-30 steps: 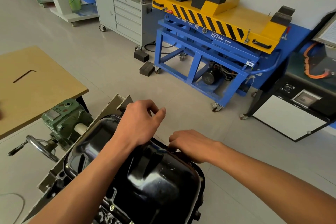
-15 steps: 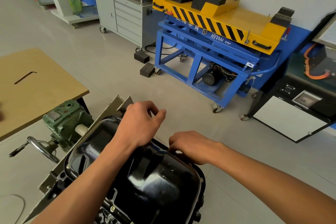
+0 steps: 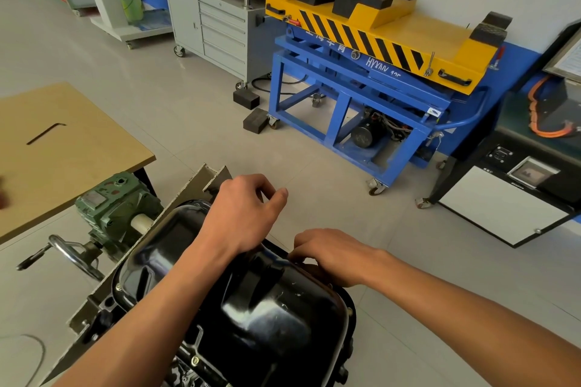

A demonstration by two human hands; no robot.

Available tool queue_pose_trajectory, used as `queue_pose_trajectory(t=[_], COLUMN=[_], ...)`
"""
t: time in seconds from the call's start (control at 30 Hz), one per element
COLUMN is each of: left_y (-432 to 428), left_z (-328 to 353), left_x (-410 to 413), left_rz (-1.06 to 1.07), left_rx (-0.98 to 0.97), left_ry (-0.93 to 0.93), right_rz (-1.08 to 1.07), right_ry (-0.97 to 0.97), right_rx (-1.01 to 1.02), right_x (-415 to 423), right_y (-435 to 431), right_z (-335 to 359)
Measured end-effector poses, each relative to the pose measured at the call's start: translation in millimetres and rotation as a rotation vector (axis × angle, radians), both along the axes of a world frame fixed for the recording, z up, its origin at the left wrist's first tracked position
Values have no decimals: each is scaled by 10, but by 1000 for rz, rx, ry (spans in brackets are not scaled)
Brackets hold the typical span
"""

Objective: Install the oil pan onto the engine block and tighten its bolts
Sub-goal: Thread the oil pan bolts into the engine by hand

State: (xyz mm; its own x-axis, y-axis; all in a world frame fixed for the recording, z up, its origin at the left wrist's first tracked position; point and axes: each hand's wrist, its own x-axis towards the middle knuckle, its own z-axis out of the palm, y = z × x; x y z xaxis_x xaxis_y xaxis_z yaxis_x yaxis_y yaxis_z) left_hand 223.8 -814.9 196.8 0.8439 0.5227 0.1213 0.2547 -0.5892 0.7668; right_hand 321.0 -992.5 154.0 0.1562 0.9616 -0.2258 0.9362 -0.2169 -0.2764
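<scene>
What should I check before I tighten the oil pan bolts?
1. Oil pan sits on the engine block: ok.
2. Bolt in the near flange: ok.
3. Right hand at the far flange, grip on a bolt: cannot tell, fingers hide it.
4. Left hand free: cannot tell, fingers curled.
5. Hex key in hand: not ok, it lies on the wooden table.

The oil pan (image 3: 276, 317) in front of me is shiny, smooth black metal, the table (image 3: 69, 160) beside me is dull brown wood, and the green gear box (image 3: 122, 207) has rough, chipped paint.
</scene>
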Motion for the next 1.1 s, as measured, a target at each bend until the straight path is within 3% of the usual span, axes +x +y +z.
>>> queue_pose_trajectory(t=[0.57,0.8,1.1], left_y=[-7,-15,-14], left_z=[4,27,26], left_x=[0,-10,-9], left_rz=[0,1,0], left_rx=[-13,10,15], left_ry=[1,0,-1], right_rz=[59,39,53], right_ry=[-50,-159,-121], right_rx=[-36,-60,9], right_x=[-126,-145,-119], right_y=[52,86,4], right_z=[138,98,111])
